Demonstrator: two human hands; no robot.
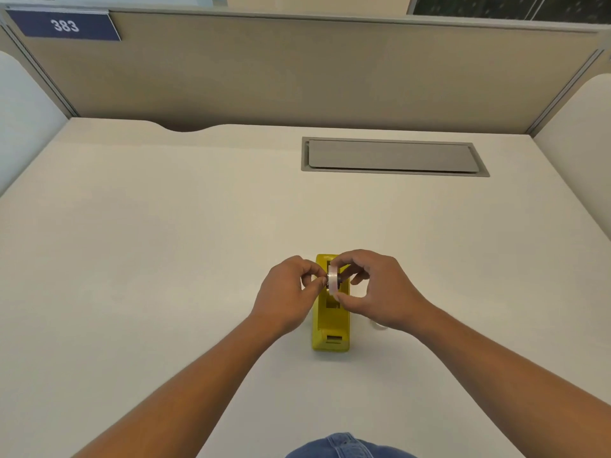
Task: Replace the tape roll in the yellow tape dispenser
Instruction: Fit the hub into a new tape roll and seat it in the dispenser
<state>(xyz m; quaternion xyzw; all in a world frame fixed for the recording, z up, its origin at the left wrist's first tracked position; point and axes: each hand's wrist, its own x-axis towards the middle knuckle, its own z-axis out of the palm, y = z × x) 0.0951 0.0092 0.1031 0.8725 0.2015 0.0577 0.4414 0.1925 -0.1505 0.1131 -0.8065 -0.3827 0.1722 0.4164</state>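
Head cam: yellow tape dispenser (331, 328) stands on the pale desk (165, 259), lengthwise toward the person, a bit right of centre and closer to the near edge than the back. Both hands meet just above its middle. Right hand (377, 292) pinches a clear tape roll (332, 280) on edge, thumb under, fingers curled over the top. Left hand (287, 299) pinches at the roll's left face w/ thumb and forefinger; a dark bit shows at the hub, too small to tell what. Roll sits over the dispenser's open slot; can't tell if touching. Small pale item (378, 325) pokes out under right wrist, mostly hidden. Desk bare left, right and ahead, lots of room. Grey hatch (393, 157) set flush far right-back. Partition (297, 77) closes the back edge, plate "383" (64, 25) top left; white side panels at both sides.
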